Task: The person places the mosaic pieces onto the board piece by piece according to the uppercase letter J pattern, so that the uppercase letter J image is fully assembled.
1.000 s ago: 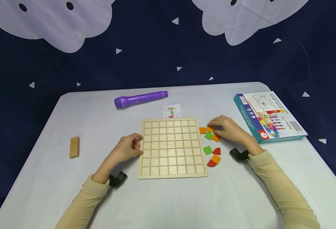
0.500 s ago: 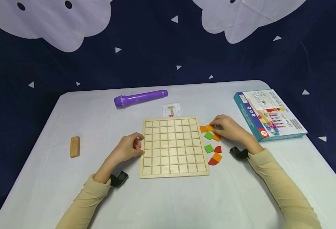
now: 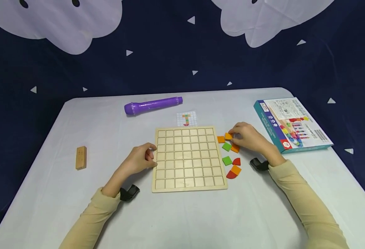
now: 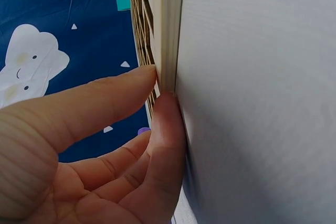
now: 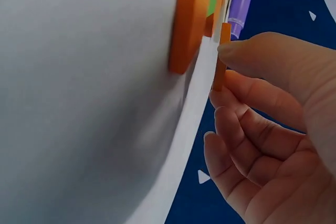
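Note:
My left hand (image 3: 137, 160) is at the left edge of a pale wooden grid board (image 3: 190, 190). In the left wrist view its thumb lies on the board's rim (image 4: 167, 30) and the index finger is against the side, the other fingers curled. My right hand (image 3: 248, 137) pinches an orange square tile (image 3: 228, 136) between thumb and fingers, just right of the board's upper corner. The right wrist view shows that tile (image 5: 221, 56) edge-on. Around it lie another orange tile (image 3: 221, 139), a green tile (image 3: 227, 146) and an orange tile (image 3: 235, 148).
Nearer me are a green tile (image 3: 227, 160), red quarter-round pieces (image 3: 236, 161) and an orange tile (image 3: 236, 169). A pattern card (image 3: 186, 118) and a purple microphone-shaped tube (image 3: 153, 105) lie behind the board. A wooden block (image 3: 81, 157) is left; a box (image 3: 293, 125) is right.
The pinched orange tile has risen slightly from beside the other orange tile, and my right hand has shifted a little right. My left hand has stayed at the board's edge.

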The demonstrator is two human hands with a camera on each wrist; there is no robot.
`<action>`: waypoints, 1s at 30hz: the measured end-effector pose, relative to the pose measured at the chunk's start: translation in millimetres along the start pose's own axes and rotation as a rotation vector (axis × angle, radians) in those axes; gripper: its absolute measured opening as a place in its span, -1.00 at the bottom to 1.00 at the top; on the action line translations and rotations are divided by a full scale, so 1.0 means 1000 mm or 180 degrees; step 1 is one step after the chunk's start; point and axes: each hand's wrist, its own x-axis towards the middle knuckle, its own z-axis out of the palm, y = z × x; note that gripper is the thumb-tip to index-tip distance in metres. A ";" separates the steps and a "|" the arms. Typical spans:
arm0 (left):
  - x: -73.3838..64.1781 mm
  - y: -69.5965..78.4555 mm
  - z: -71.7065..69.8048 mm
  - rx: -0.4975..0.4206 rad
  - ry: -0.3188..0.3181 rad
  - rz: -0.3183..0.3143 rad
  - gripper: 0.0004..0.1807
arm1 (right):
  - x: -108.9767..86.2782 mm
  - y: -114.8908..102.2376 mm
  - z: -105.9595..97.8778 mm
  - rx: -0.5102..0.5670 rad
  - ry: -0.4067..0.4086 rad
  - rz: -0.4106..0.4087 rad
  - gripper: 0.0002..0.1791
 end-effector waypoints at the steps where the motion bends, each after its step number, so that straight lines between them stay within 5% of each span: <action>1: 0.000 0.000 0.000 -0.0001 -0.0004 -0.0002 -0.47 | 0.000 -0.001 0.000 0.0002 0.0008 -0.0010 -0.70; 11: -0.001 0.001 0.001 -0.0024 -0.0036 0.0050 -0.48 | 0.008 -0.023 -0.003 0.0051 0.0136 -0.0182 -0.73; 30: 0.000 0.000 0.000 -0.0017 -0.0039 0.0049 -0.47 | 0.040 -0.070 0.016 0.0037 -0.0022 -0.0655 -0.78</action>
